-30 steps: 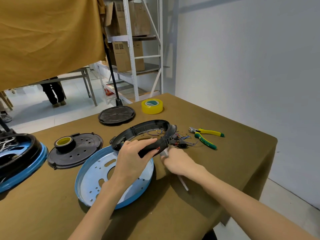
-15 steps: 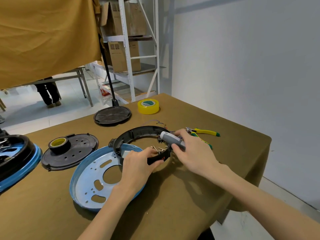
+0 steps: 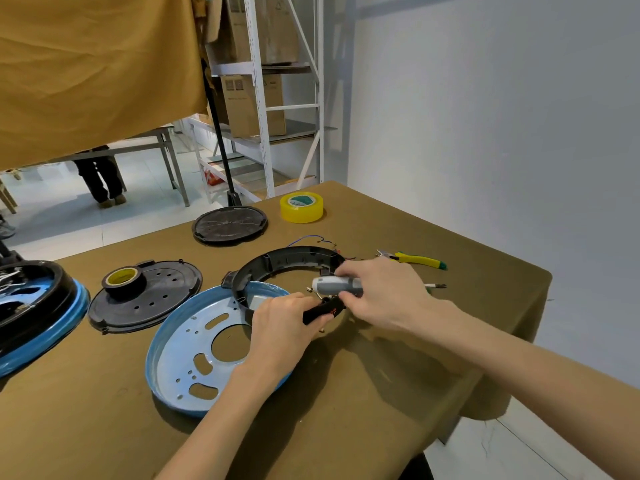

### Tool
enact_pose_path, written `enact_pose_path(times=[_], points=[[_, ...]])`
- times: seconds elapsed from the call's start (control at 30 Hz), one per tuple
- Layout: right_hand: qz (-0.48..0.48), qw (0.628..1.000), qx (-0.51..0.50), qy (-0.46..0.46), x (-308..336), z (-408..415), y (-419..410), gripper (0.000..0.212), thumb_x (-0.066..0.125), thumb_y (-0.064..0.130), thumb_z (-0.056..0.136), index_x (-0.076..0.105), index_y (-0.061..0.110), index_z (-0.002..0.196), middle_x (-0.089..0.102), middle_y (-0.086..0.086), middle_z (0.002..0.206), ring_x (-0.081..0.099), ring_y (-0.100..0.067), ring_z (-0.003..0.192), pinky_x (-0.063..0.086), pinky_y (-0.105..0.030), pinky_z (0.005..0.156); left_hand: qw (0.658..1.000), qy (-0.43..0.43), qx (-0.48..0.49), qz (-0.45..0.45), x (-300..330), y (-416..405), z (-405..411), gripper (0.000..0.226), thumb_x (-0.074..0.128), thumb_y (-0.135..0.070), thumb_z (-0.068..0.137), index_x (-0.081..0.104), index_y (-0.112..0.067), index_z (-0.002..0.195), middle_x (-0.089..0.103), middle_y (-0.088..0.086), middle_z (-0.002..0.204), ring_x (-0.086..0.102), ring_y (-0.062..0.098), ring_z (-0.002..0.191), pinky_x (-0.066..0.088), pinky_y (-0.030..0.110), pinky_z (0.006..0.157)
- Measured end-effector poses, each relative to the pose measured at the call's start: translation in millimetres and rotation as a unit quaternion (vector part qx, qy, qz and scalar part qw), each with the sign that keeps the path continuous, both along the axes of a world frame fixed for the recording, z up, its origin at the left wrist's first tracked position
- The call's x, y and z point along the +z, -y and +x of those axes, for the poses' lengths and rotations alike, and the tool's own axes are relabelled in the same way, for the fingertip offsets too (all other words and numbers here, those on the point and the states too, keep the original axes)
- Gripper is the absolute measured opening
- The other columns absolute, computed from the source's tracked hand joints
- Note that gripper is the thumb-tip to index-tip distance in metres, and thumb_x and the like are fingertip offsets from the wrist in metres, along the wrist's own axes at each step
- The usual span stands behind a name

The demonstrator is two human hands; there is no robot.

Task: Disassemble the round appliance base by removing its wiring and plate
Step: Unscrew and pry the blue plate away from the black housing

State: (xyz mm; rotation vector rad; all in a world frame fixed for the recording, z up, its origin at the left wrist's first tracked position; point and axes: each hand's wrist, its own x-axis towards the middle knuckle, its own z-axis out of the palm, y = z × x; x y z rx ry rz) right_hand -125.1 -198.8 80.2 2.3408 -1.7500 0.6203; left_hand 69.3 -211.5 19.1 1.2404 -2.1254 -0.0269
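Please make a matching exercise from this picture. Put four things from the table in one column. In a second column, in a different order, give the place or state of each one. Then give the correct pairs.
Things:
1. yellow tape roll
2. black tape roll
3. grey screwdriver
4. black ring

Places or states:
A. held in the right hand
B. gripped at its near edge by the left hand
C. standing alone near the far edge of the table
D. resting on a black perforated disc

Pairs: 1-C, 2-D, 3-A, 4-B
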Motion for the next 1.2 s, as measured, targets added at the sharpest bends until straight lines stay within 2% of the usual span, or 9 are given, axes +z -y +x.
enact_pose_path(times=[0.3,0.53,0.67,0.77,0.83,0.9,0.97,1.07,1.2], points=[[0.043,0.975,-0.117,0.183,-36,-21,-16,0.026,0.051,0.042,0.102,0.047,0.03,0.125,0.067,0.007,0.099,0.059,-0.015,0.075,0.04,-0.029,0.055,1.0,0.009,0.002,0.004,5,9,8,0.024,0.067,-0.046,0.095,0.077,-0.034,0.113,0.072,-0.014,0.089,0.063,0.009,0.082,0.052,0.039,0.08],[0.112,0.972,-0.201,0.043,-65,-32,-16,0.032,0.05,0.046,0.101,0.04,0.026,0.124,0.067,0.003,0.097,0.056,-0.02,0.071,0.037,-0.031,0.049,0.999,-0.039,0.002,0.002,0,3,10,0.034,0.075,-0.044,0.089,0.074,-0.034,0.121,0.078,-0.014,0.101,0.069,0.007,0.095,0.055,0.028,0.083],[0.091,0.98,-0.174,-0.011,-68,-26,-7,0.033,0.054,0.043,0.1,0.048,0.022,0.125,0.06,0.0,0.115,0.06,-0.019,0.099,0.052,-0.031,0.078,0.996,-0.081,-0.011,-0.018,9,7,14,0.027,0.078,-0.034,0.088,0.078,-0.026,0.114,0.077,-0.011,0.093,0.066,0.004,0.081,0.057,0.03,0.074],[0.076,0.973,-0.135,0.171,-57,-13,-6,0.025,0.056,0.035,0.102,0.059,0.018,0.12,0.06,0.001,0.109,0.06,-0.016,0.098,0.045,-0.02,0.077,0.992,-0.127,-0.019,-0.013,14,11,18,0.03,0.077,-0.035,0.088,0.076,-0.028,0.117,0.074,-0.017,0.097,0.06,-0.011,0.082,0.048,0.011,0.074],[0.2,0.865,-0.098,0.45,-43,4,-3,0.032,0.055,0.035,0.103,0.062,0.01,0.123,0.068,-0.002,0.1,0.069,-0.011,0.081,0.045,-0.014,0.066,0.99,-0.138,-0.016,-0.017,16,12,19,0.031,0.077,-0.036,0.087,0.076,-0.028,0.117,0.074,-0.017,0.099,0.059,-0.012,0.083,0.048,0.012,0.076],[0.366,0.626,-0.027,0.688,-31,20,-1,0.047,0.055,0.037,0.103,0.059,-0.003,0.128,0.071,-0.018,0.112,0.075,-0.022,0.089,0.056,-0.027,0.076,0.99,-0.139,-0.021,-0.024,16,11,19,0.031,0.079,-0.034,0.086,0.077,-0.027,0.117,0.076,-0.014,0.1,0.061,-0.008,0.085,0.052,0.016,0.078],[0.426,0.458,0.017,0.78,-25,27,0,0.053,0.058,0.036,0.101,0.057,-0.01,0.127,0.067,-0.029,0.123,0.071,-0.036,0.108,0.057,-0.041,0.092,0.991,-0.129,-0.034,-0.024,15,8,18,0.032,0.079,-0.032,0.086,0.077,-0.026,0.118,0.077,-0.011,0.103,0.064,-0.003,0.091,0.055,0.02,0.082],[0.425,0.382,0.006,0.82,-24,29,1,0.05,0.065,0.027,0.096,0.057,-0.01,0.129,0.07,-0.029,0.117,0.065,-0.039,0.116,0.055,-0.044,0.096,0.992,-0.118,-0.037,-0.021,14,6,18,0.033,0.08,-0.031,0.087,0.076,-0.024,0.119,0.078,-0.007,0.105,0.067,0.001,0.094,0.057,0.022,0.085],[0.424,0.391,-0.033,0.816,-33,27,0,0.043,0.07,0.025,0.093,0.062,-0.002,0.126,0.073,-0.026,0.108,0.072,-0.037,0.104,0.06,-0.043,0.081,0.994,-0.093,-0.038,-0.032,14,3,14,0.031,0.081,-0.029,0.087,0.077,-0.021,0.117,0.079,-0.004,0.102,0.072,0.012,0.093,0.058,0.036,0.085]])
